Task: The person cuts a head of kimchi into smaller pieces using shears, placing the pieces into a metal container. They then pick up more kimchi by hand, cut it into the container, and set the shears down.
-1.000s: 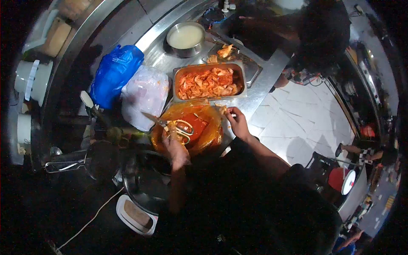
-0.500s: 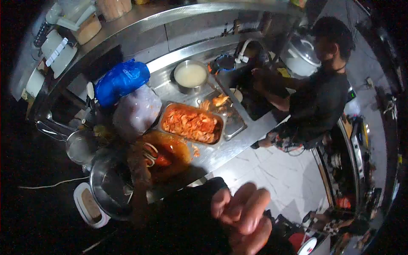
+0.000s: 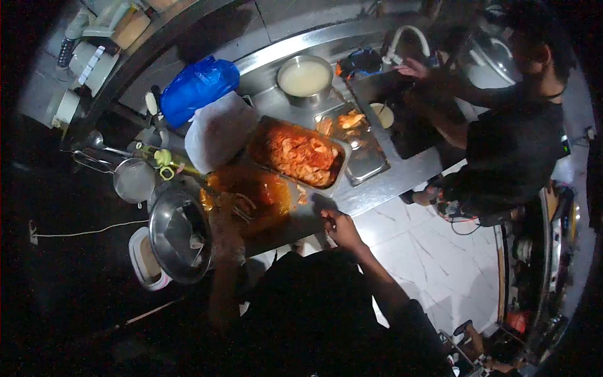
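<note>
Gripping scissors (image 3: pixel 242 207) in our left hand (image 3: pixel 227 220) over the bag (image 3: pixel 251 191), right hand (image 3: pixel 336 223) loosely curled at the counter (image 3: pixel 377 188) edge, we risk tipping sauce.

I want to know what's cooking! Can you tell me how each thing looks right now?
steel tray: filled with red-sauced food
round pot: full of pale liquid
orange bag: open, sauce inside
blue bag: bunched shut
big steel bowl: tilted
left hand: in the bag
right hand: at the counter edge

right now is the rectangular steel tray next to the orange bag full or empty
Full. The rectangular steel tray is heaped nearly to its rim with red-orange chopped food, so hardly any of its bottom shows. It sits on the steel counter.
</note>
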`<state>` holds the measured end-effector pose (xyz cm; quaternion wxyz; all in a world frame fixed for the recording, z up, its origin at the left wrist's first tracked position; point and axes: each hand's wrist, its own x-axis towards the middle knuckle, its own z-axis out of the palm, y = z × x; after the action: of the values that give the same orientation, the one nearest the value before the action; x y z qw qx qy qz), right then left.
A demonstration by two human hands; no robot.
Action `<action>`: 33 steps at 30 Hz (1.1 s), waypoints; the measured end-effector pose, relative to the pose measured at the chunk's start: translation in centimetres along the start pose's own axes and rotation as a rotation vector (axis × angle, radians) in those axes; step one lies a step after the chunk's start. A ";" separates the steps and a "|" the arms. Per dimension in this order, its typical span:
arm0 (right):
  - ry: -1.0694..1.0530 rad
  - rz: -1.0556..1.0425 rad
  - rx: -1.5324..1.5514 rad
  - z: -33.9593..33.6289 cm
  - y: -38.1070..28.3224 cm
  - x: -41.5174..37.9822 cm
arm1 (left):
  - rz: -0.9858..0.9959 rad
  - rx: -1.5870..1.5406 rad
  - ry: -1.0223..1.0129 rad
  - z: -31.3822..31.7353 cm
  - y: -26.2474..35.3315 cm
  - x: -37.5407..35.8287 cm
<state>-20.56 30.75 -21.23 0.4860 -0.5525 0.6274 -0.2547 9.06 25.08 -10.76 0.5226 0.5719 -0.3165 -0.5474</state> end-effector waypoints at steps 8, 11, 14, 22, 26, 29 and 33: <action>0.270 -0.524 -0.535 12.4 5.6 12.9 | 0.124 0.185 0.011 3.0 1.9 -3.2; 0.087 -0.352 -0.476 15.7 7.5 17.4 | 0.107 0.394 0.178 1.2 0.2 -4.7; 0.060 -0.426 -0.578 16.9 9.7 17.8 | 0.163 0.411 0.043 1.0 1.6 -5.5; 0.225 -0.659 -0.659 8.5 7.5 9.8 | 0.109 0.286 0.108 -0.7 -0.7 -4.7; 0.220 -0.533 -0.448 11.0 11.8 11.9 | 0.119 0.310 0.100 0.2 -0.2 -4.3; 0.167 -0.486 -0.553 10.2 9.4 10.7 | 0.162 0.290 0.115 1.7 -0.1 -4.9; 0.151 -0.562 -0.703 9.0 6.3 9.6 | 0.163 0.228 0.087 3.8 1.2 -4.6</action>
<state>-14.51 25.31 -33.37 0.1338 -0.8127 0.5351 -0.1878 4.75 28.11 -7.70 0.5099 0.6232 -0.3992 -0.4385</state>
